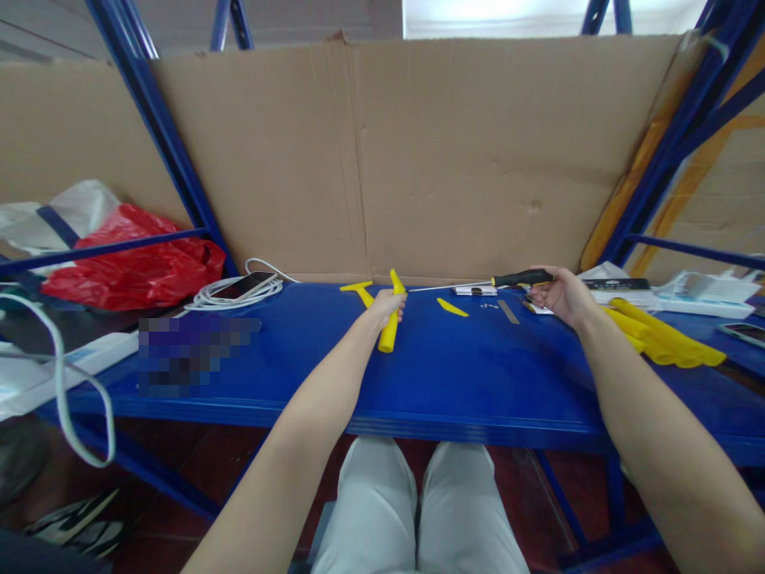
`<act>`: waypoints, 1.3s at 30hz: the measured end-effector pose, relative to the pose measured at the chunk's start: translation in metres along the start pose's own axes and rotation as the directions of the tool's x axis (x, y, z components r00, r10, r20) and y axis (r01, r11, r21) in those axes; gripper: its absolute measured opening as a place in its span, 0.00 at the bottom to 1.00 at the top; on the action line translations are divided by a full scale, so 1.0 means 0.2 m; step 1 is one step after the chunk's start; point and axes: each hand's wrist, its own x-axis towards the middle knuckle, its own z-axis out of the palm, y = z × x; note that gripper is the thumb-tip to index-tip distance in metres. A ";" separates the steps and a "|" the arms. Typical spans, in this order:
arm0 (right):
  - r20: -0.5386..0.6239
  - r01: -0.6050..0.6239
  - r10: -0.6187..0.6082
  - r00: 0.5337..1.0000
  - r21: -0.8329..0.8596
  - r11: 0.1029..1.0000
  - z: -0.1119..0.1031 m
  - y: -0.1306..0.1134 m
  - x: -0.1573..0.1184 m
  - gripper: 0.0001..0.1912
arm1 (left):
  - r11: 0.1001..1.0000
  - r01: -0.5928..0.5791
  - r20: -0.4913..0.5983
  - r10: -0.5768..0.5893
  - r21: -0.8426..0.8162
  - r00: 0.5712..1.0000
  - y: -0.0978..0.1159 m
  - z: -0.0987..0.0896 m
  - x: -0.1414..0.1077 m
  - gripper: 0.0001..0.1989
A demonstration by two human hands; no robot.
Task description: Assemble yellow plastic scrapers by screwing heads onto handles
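Observation:
My left hand point(390, 306) is closed around a yellow plastic handle point(387, 338), which stands tilted just above the blue table. My right hand point(562, 295) grips the end of a long screwdriver point(519, 278) with a black and yellow handle. Its thin shaft runs left toward the yellow handle, and the tip ends at my left fingers; whether it touches a screw is too small to tell. Just behind my left hand is a yellow T-shaped piece point(357, 288). Between my hands lie a yellow blade-shaped piece point(453, 308), tiny screws point(488, 306) and a flat grey metal strip point(508, 312).
Several yellow tubular handles point(669, 339) lie at the right, near a white power strip point(702, 304) and a phone point(744, 333). At the left are a coiled white cable point(212, 296) and a red plastic bag point(140, 255). A cardboard panel point(430, 159) closes the back.

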 end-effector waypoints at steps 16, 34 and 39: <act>0.002 0.160 -0.160 0.987 0.051 0.986 -0.04 0.04 0.07 0.07 | 1.000 0.001 0.032 -0.002 0.003 0.999 0.01 0.00 -0.01 0.08; 0.213 0.336 -0.326 0.921 -0.011 0.942 -0.15 0.08 0.13 0.23 | 1.000 0.015 0.025 -0.014 -0.013 1.000 0.01 -0.01 -0.01 0.09; 0.181 0.289 -0.278 0.943 -0.037 0.957 -0.14 0.08 0.14 0.22 | 1.000 0.021 0.020 -0.021 -0.016 1.000 0.02 0.00 -0.02 0.09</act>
